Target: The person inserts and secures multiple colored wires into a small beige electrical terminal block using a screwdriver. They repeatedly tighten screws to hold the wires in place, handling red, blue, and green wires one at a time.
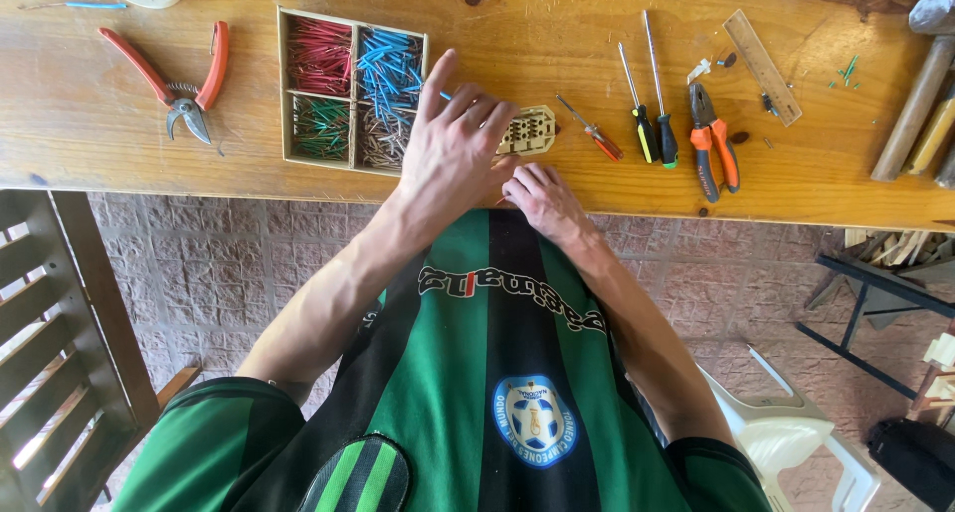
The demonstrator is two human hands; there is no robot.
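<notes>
Far left of both hands, red-handled cutters (181, 79). Just left of left hand (453, 149), divided tray of wire pieces (351, 87). Left fingers loosely spread, seemingly pinching a blue wire (444, 96). Terminal block (529, 131) partly hidden beneath. Right hand (542, 196) curled, grip unclear. Risk, probably: unbraced block sliding, wire slipping out.

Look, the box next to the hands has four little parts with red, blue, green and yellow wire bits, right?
Not quite. The head view shows the box holding red, blue and green wire bits, but the fourth part holds brown ones, not yellow. It does sit beside the left hand.
</notes>
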